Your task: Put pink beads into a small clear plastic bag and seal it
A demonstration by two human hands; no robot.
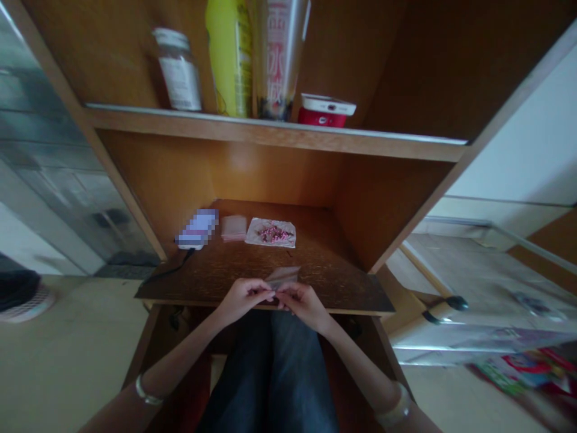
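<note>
Both hands meet over the front edge of the brown wooden desk (333,282). The fingers of my left hand (246,296) and my right hand (301,299) pinch the near edge of a small clear plastic bag (285,275), which lies out over the desk top. Farther back, pink and dark beads (273,232) are heaped on a white sheet (253,239). Just left of it sits a stack of pale pink packets (234,228). What lies between my fingertips, beyond the bag's edge, is too small to make out.
At the desk's left stands a phone (198,227) with a blurred screen and a dark cable. A shelf (243,127) above holds a white-capped jar (178,72), a yellow bottle (229,60), a tall clear container (277,60) and a red-and-white box (325,110). Someone's foot (27,297) shows at left.
</note>
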